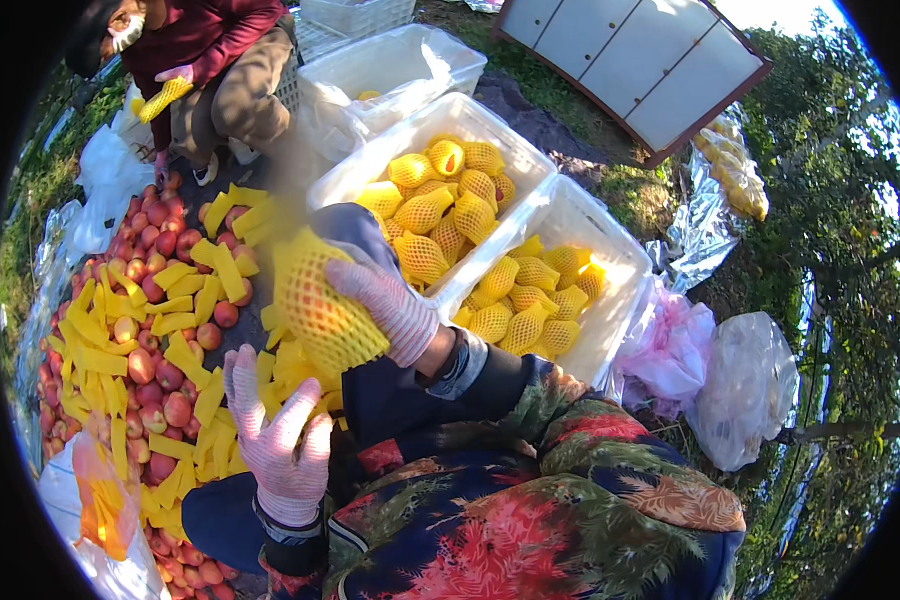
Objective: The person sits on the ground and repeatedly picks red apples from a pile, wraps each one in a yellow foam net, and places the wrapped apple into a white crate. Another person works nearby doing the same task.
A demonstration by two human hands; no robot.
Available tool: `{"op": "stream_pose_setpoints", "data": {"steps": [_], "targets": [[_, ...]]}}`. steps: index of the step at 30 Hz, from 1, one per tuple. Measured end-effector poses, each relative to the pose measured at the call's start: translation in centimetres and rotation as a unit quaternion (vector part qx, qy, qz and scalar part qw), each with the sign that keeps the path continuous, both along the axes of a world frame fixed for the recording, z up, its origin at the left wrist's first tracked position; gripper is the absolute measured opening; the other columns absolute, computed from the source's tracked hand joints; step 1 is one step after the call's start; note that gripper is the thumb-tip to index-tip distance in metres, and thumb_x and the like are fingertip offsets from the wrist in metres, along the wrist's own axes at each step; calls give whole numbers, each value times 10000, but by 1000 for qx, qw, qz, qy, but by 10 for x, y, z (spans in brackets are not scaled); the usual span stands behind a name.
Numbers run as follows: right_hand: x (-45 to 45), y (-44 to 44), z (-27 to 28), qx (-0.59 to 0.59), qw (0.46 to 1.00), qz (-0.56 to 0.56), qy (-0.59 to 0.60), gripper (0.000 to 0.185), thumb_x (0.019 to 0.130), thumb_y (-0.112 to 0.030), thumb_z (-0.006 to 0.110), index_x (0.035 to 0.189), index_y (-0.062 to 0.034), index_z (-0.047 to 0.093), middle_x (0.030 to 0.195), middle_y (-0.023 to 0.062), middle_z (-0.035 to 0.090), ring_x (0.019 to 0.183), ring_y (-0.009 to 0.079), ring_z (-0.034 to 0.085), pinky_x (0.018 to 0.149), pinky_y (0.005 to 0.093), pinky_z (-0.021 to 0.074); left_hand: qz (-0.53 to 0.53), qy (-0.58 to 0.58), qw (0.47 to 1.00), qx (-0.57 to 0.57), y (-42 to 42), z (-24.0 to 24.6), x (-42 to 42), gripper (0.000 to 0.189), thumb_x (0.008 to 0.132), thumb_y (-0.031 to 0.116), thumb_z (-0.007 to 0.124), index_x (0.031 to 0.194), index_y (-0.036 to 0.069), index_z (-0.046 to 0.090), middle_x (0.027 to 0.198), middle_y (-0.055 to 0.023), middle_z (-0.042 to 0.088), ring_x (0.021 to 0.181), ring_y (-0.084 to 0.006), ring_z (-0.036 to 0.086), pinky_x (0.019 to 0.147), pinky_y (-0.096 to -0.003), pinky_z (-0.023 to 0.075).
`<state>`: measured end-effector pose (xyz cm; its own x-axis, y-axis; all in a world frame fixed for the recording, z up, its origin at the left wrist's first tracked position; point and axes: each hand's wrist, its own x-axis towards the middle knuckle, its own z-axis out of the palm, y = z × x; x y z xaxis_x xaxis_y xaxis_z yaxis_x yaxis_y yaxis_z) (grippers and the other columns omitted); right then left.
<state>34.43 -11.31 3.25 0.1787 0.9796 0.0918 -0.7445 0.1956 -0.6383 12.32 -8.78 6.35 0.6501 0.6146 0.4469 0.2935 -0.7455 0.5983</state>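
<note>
My right hand (390, 304), in a striped knit glove, grips an apple in a yellow foam net sleeve (322, 307). Red shows through the mesh. Below it and to the left, my left hand (285, 442) is empty, palm up with fingers spread, in the same kind of glove. Flat yellow foam net sleeves (187, 360) lie scattered over a heap of red apples (157, 397) on the left. Beyond my right hand stands a white plastic crate (457, 112) holding netted apples (450, 202). Against it is a second lined crate (607, 225) with more netted apples (532, 292).
Another lined crate (390, 60) stands farther back. At the upper left a co-worker (225, 67) sits by the heap, holding a yellow net sleeve (166, 99) and reaching to the apples. Plastic bags (746, 382) lie at right. A white-panelled cabinet (630, 60) is behind the crates.
</note>
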Motion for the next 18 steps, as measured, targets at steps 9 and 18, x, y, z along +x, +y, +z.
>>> {"op": "stream_pose_setpoints", "data": {"steps": [9, 18], "targets": [[270, -238, -225, -649, 560, -388, -339, 728, 799, -326, 752, 1360, 14, 437, 1185, 156, 604, 1013, 253, 624, 779, 358, 536, 172, -144, 895, -385, 96, -85, -52, 296, 909, -29, 554, 1197, -40, 618, 1253, -125, 593, 1133, -193, 554, 971, -321, 467], [210, -34, -66, -205, 798, -395, -406, 408, 902, -78, 583, 1284, 43, 506, 1180, 131, 603, 961, 182, 626, 878, 316, 510, 335, -228, 816, -412, 119, -136, -171, 310, 907, 123, 609, 1187, -12, 628, 1124, -85, 640, 1064, -169, 609, 883, -284, 516]]}}
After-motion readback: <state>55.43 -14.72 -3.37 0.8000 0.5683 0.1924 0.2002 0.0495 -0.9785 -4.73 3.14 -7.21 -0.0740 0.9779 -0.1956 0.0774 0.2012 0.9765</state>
